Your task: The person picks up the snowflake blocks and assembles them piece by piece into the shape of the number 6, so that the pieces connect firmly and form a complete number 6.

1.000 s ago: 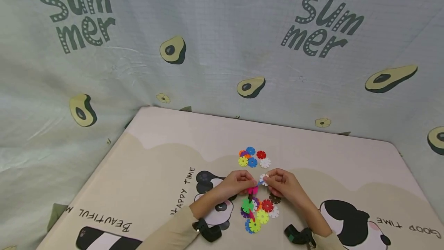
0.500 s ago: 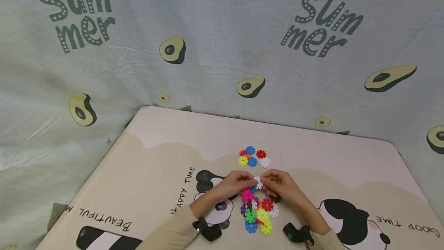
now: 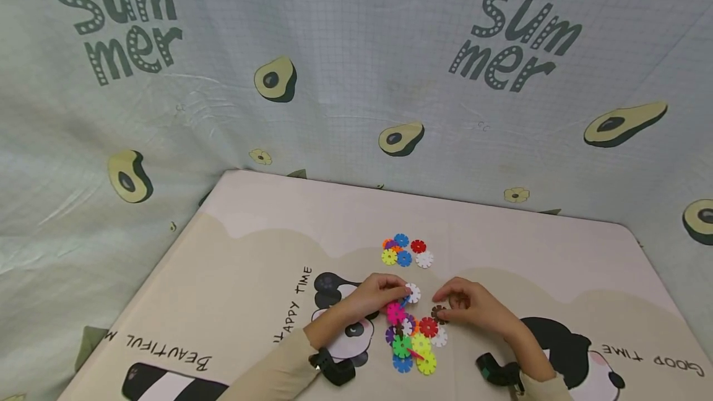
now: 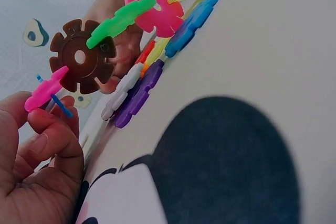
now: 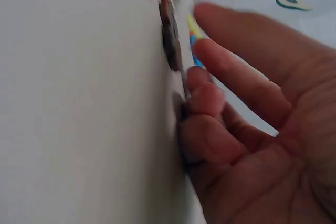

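Note:
My left hand [image 3: 381, 294] pinches one end of a chain of notched plastic discs, near the white disc [image 3: 412, 293]. Below that come a pink disc [image 3: 396, 313], then brown, a green disc [image 3: 401, 346], and more. In the left wrist view, the chain's brown disc [image 4: 80, 57] and green disc [image 4: 122, 20] stand interlocked by their slots beyond the left fingers [image 4: 39, 148]. My right hand [image 3: 473, 308] holds nothing, its thumb and forefinger apart. Its thumb is close to a loose brown disc [image 3: 439, 314]; whether they touch, I cannot tell.
Near the chain lie loose discs, among them a red disc [image 3: 428, 327] and a purple disc [image 4: 137, 95]. Farther back sits a small group with a yellow disc [image 3: 389, 257] and a red disc [image 3: 418, 246]. A printed cloth covers the table [image 3: 250, 234]; a curtain hangs behind.
My right hand has let go of the white disc and moved right and down to the loose brown disc. The chain has shifted slightly left and lower, still in my left hand.

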A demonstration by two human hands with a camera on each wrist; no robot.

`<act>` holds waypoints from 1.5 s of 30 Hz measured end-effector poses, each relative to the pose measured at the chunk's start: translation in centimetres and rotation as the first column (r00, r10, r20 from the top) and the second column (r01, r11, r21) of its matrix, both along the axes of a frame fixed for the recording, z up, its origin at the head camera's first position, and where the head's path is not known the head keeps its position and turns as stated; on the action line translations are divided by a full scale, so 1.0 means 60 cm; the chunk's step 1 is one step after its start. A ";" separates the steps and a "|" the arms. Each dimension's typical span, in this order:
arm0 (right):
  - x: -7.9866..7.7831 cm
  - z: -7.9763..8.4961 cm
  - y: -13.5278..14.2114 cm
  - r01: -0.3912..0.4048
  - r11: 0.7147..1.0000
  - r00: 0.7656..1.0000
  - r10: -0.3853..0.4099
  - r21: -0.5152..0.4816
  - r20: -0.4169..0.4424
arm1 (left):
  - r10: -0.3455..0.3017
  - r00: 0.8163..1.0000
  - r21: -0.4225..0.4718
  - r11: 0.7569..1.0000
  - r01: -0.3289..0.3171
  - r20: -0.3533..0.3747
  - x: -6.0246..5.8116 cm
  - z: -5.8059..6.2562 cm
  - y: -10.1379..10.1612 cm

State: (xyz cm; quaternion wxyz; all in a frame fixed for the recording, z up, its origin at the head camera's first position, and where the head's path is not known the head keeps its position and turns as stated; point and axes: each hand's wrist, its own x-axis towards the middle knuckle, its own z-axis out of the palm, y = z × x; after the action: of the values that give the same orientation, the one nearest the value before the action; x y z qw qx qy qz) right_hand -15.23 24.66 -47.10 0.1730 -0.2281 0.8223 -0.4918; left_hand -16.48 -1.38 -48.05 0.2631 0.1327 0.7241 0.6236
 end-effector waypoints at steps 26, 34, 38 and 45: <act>0.002 0.003 0.004 -0.036 0.996 0.999 0.033 -0.086 -0.038 | 0.023 1.000 0.012 1.000 -0.023 0.006 0.002 -0.002 0.003; -0.001 -0.002 -0.009 0.007 0.994 0.998 -0.014 -0.110 -0.064 | 0.025 1.000 0.009 1.000 -0.025 -0.003 0.000 -0.003 0.003; -0.001 -0.002 -0.018 0.018 0.990 0.996 -0.030 -0.138 -0.085 | 0.022 1.000 0.007 1.000 -0.022 -0.005 0.001 -0.002 0.004; -0.003 -0.005 -0.031 0.025 0.984 0.986 -0.053 -0.177 -0.159 | 0.018 1.000 0.015 1.000 -0.018 -0.010 0.003 -0.002 0.003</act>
State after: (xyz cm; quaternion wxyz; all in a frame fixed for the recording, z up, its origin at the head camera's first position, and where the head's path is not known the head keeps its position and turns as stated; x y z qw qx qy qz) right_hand -15.39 22.79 -47.41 0.0747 -0.2657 0.7917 -0.5450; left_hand -16.32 -1.20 -48.15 0.2527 0.1313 0.7221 0.6305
